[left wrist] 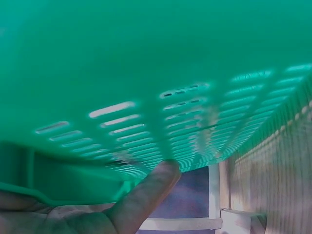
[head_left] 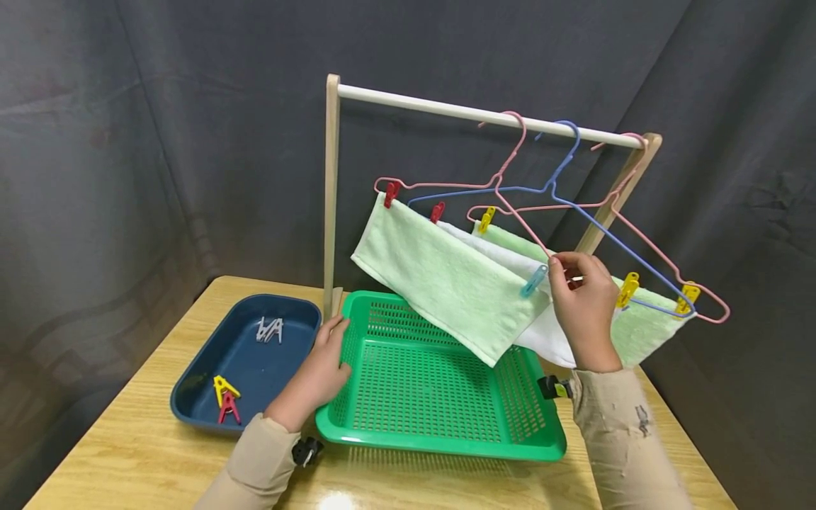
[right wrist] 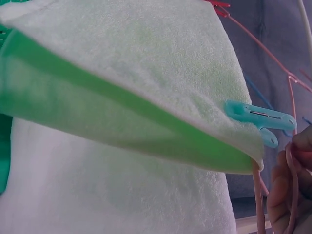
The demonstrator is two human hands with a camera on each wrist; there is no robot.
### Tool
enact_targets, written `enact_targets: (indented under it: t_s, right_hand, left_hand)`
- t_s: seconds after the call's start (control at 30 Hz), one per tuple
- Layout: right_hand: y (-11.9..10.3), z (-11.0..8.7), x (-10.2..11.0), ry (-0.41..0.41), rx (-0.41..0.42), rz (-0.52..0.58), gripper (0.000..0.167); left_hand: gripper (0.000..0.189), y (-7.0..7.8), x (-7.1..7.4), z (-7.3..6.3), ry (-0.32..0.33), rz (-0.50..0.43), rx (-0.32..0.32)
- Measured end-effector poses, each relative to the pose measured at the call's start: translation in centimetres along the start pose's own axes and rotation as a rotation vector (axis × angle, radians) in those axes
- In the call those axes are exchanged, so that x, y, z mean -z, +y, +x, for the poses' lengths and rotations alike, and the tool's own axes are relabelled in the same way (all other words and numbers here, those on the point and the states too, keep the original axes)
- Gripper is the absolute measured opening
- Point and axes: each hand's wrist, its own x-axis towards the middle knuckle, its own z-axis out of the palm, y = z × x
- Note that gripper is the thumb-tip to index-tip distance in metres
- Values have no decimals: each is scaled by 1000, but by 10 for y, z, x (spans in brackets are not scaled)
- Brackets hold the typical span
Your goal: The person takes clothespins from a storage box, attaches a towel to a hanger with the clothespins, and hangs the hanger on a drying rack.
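Note:
My right hand [head_left: 586, 304] pinches the right arm of the nearest pink hanger [head_left: 524, 228], which hooks over the rack's white bar. A pale green towel [head_left: 440, 276] hangs tilted from this hanger, held by a red clothespin [head_left: 392, 194] at the left and a light blue clothespin [head_left: 534, 281] at the right. The right wrist view shows the light blue clothespin [right wrist: 261, 117] close beside my fingertips, and the towel folded over the hanger wire. With my left hand [head_left: 321, 372] I hold the left rim of the green basket [head_left: 440, 446]; one finger [left wrist: 146, 195] lies against its slotted wall.
Behind hang a blue hanger [head_left: 564, 170] with a white towel [head_left: 548, 340] and another pink hanger [head_left: 650, 248] with a green towel [head_left: 656, 333]. A navy tray [head_left: 185, 404] at left holds white, yellow and red clothespins. The wooden rack [head_left: 331, 191] stands behind the basket.

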Motion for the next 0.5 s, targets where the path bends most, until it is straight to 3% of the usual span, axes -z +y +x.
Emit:
enact_targets:
  t_s: [0.5]
  right_hand:
    - [2,-7,10,4,-30,4,13]
  left_hand:
    - [75,2,1,-1,5,9,-5]
